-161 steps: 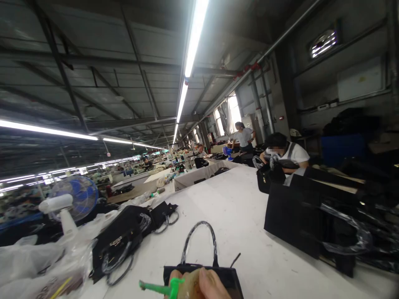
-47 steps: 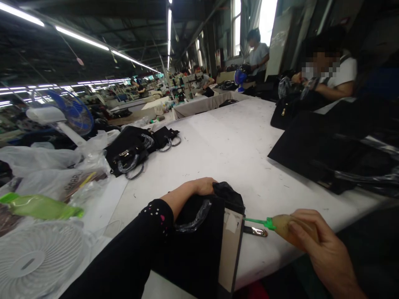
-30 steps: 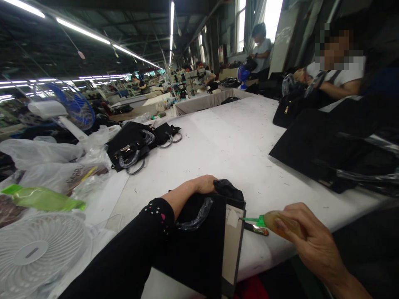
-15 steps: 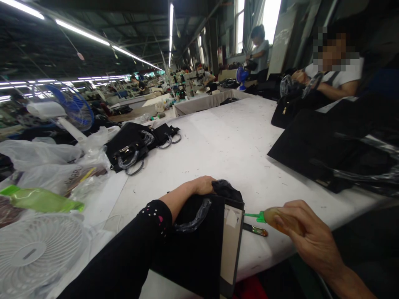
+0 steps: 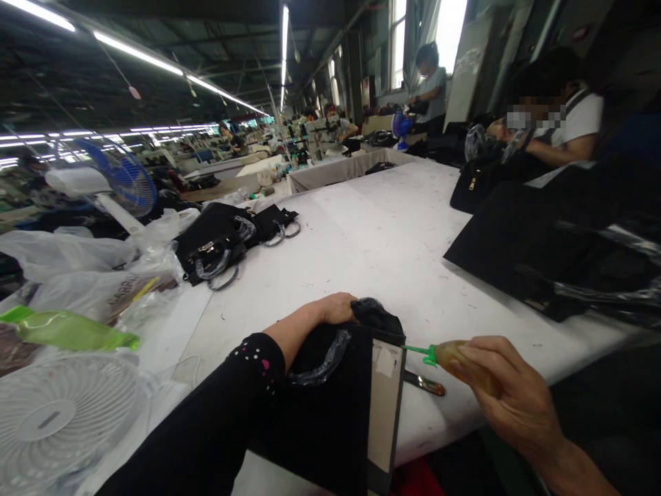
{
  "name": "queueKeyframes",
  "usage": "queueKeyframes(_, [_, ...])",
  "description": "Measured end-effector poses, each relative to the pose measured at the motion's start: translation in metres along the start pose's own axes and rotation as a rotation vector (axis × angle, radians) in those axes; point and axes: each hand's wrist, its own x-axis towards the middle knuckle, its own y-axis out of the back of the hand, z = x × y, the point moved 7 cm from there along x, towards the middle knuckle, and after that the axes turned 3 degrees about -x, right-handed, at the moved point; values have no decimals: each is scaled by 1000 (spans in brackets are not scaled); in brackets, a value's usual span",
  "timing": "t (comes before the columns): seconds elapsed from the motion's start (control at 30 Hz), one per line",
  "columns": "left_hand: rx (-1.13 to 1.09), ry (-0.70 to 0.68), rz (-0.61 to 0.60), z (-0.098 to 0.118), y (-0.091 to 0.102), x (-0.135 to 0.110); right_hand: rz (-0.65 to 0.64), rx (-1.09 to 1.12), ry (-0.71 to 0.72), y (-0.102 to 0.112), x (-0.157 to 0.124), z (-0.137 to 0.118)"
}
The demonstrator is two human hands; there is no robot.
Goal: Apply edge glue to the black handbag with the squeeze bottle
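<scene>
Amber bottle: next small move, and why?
Probably ease the green nozzle slightly down along the pale panel: the right hand holds the amber bottle with its tip near that panel's upper edge, and the left hand is at the black bag's top. Whether the tip touches is unclear.

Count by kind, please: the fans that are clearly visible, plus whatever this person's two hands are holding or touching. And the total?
Fans: 3 (white fan, blue-grilled standing fan, small blue fan farther back)
Squeeze bottles: 1 (right hand)
Black bags: 1 (left hand at its top)
Total: 5
</scene>
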Motion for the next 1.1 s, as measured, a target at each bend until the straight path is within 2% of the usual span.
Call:
queueKeyframes(0.17, [-13,2,-3,2,-1,-1,-39,-4,42,1,0,-7])
queueKeyframes(0.3, [-28,7,-4,2,-2,-2,-100,1,-10,3,4,-3])
queueKeyframes(0.47, [-48,14,2,-1,-1,-3,-42,26,-75,6,-2,7])
queueKeyframes(0.63, [-42,-2,-13,4,0,-6,-217,186,-118,-6,-13,8])
queueKeyframes(0.67, [-42,-3,-12,4,0,-6,-220,202,-118,-5,-14,7])
queueKeyframes(0.8, [-50,-6,-6,5,1,-7,-61,131,-129,6,-12,9])
queueKeyframes(0.83, [-52,-7,-6,5,0,-6,-63,130,-125,6,-11,9])
queueKeyframes(0.97, [-60,2,5,4,-1,-5,-218,238,-88,-3,-13,3])
queueKeyframes(1.1, [-74,21,18,1,-2,-4,-100,179,-111,5,-16,8])
